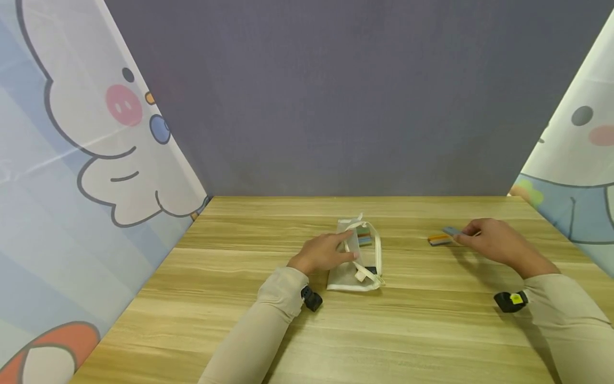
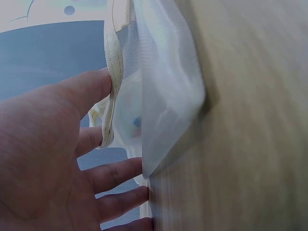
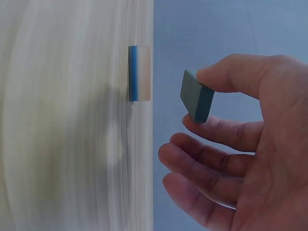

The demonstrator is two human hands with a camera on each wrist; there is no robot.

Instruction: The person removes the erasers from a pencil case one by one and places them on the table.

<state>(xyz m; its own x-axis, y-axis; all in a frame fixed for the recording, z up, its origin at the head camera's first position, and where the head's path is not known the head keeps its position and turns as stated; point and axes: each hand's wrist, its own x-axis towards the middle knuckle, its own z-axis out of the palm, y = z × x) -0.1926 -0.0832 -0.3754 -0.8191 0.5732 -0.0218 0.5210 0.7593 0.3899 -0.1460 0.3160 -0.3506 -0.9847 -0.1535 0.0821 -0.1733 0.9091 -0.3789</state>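
A pale mesh zipper pouch [image 1: 342, 274] lies on the table with its mouth gaping. My left hand [image 1: 326, 252] touches the zippered edge [image 2: 113, 62] with thumb and forefinger spread apart, its other fingers extended along the pouch's side. Inside the pouch show blue and orange blocks [image 1: 364, 240] and a small black-and-white item [image 1: 366, 273]. Off to the right, my right hand [image 1: 494, 242] pinches a grey-green slanted eraser [image 3: 197, 96] between thumb and forefinger, above the table. Just beyond it lies an orange and blue-grey eraser [image 1: 438, 240], seen edge-on in the right wrist view.
The wood-grain table [image 1: 408, 330] ends at a dark grey panel [image 1: 360, 106] at the back. Cartoon-printed sheets stand on the left [image 1: 72, 186] and right [image 1: 580, 160]. Each wrist wears a black strap device.
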